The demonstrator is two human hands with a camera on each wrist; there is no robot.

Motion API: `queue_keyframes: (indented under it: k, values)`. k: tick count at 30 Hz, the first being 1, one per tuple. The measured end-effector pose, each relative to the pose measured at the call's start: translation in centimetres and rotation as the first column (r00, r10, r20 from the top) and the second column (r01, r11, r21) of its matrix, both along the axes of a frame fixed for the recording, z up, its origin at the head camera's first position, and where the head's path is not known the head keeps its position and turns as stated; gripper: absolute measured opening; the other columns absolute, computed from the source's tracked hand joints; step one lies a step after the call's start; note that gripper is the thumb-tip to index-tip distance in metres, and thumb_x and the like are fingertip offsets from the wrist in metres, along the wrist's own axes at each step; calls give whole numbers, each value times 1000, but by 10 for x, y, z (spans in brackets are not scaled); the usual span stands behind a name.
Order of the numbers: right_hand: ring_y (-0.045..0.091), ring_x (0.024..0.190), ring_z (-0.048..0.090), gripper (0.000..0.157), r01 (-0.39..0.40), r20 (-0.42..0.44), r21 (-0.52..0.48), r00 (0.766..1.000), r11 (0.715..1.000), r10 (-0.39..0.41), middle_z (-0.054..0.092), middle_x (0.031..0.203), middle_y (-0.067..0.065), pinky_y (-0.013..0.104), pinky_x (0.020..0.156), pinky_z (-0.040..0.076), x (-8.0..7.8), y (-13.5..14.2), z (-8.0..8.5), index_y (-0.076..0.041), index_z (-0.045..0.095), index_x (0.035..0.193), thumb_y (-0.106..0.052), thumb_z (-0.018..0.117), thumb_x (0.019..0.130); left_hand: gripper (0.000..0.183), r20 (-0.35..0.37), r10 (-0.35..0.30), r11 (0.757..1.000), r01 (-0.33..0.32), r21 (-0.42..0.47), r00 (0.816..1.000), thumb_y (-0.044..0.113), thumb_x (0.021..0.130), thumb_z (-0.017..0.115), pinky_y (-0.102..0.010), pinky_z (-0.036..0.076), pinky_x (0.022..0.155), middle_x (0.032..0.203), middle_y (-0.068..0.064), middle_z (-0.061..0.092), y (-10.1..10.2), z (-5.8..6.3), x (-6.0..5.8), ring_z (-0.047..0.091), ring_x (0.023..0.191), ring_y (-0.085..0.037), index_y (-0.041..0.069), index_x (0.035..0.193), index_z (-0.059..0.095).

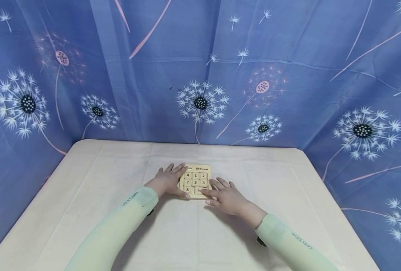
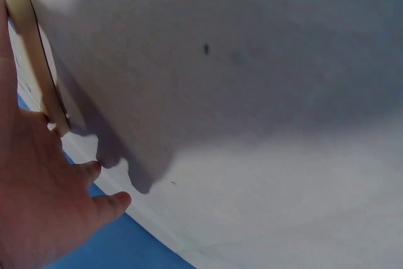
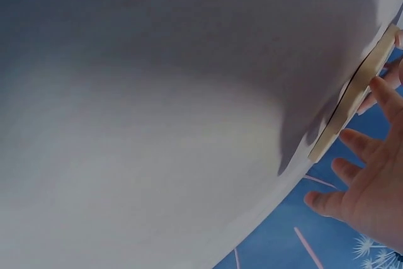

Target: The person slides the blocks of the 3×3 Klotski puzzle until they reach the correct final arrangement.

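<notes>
A pale yellow sliding number puzzle [image 1: 195, 169] lies flat on the table in the head view, its tiles reading 4, 1, 2, then 7, 5, 3, then 8 and 6. My left hand [image 1: 168, 181] holds the puzzle's left side, with the thumb at the lower left corner and a finger at the upper left. At the lower right, a finger of my right hand [image 1: 228, 197] touches the 6 tile [image 1: 198, 190], which sits between the middle and right columns. Both wrist views catch only the board's edge [image 3: 357, 89], and the tile faces are hidden there.
A pale cloth covers the table [image 1: 254, 165]. Blue curtains [image 1: 153, 94] with a dandelion print stand behind it and along both sides. Light green sleeves [image 1: 115, 226] cover both forearms.
</notes>
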State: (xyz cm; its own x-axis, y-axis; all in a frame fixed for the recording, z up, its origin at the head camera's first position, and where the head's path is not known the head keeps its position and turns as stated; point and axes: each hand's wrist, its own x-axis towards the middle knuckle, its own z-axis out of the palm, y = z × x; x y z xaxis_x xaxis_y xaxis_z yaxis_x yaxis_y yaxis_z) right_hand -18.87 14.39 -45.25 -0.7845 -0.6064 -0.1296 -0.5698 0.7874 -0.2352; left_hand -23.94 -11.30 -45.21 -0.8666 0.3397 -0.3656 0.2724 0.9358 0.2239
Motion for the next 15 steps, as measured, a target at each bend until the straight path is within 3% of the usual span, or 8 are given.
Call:
queue_keyframes:
  k: [15]
  values:
    - [51, 151, 32, 47, -12, -6, 3, 1000, 1000, 12, 40, 162, 22, 78, 116, 31, 0, 5, 2, -26, 56, 148, -44, 51, 105, 121, 3, 6, 1000, -6, 1, 1000, 73, 75, 76, -66, 14, 129, 176, 5, 5, 1, 0, 0, 9, 162, -37, 23, 166, 15]
